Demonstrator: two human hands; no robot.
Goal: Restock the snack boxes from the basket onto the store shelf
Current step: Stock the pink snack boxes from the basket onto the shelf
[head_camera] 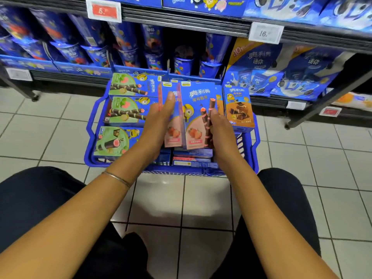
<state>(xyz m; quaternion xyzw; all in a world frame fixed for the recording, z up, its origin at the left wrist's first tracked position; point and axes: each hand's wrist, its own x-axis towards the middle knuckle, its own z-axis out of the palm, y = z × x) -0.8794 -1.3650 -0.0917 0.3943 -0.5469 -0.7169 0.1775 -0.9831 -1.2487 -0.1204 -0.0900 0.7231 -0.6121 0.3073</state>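
Above basket (91,137), hands (159,121) (220,127) hold boxes (196,105) (upright)

Tiled floor (201,202), pale with dark grout lines, bearing a blue basket (88,156) that stands just before the store shelf (181,23); the shelf's dark feet (287,125) rest on the tiles at either side. Shelf boards carry rows of blue snack cups (181,65) and larger blue bags (261,63); price tags (265,33) clip to the front rails

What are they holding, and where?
Upright strawberry boxes, pressed together: left hand flat on the left side, right hand gripping the right edge.
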